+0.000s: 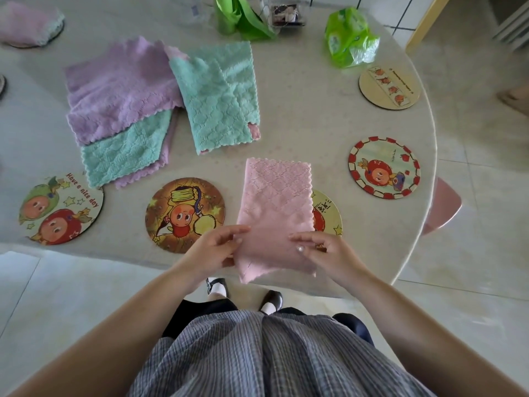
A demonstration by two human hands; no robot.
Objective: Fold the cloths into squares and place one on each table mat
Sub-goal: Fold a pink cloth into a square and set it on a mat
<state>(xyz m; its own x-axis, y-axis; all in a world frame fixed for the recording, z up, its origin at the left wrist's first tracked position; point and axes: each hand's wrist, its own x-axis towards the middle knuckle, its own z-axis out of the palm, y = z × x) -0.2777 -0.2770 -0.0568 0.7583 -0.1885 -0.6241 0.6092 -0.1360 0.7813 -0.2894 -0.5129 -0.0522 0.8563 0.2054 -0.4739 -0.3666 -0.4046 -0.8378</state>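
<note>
A pink cloth (274,207), folded into a long strip, lies at the table's near edge, partly over a round mat (329,216). My left hand (214,250) pinches its near left edge and my right hand (323,250) pinches its near right edge. Unfolded purple cloths (120,84) and teal cloths (211,104) lie in a heap at the back left. Bare round mats sit around the edge: one with pancakes (184,214), one reading "Have a nice day" (61,210), a red-rimmed one (383,167) and a pale one (389,87).
A green plastic packet (350,37) and a green bag (243,18) stand at the back of the round table (315,116). A folded pink cloth (28,22) rests on a mat at far left. A pink stool (443,204) stands to the right, under the table's edge.
</note>
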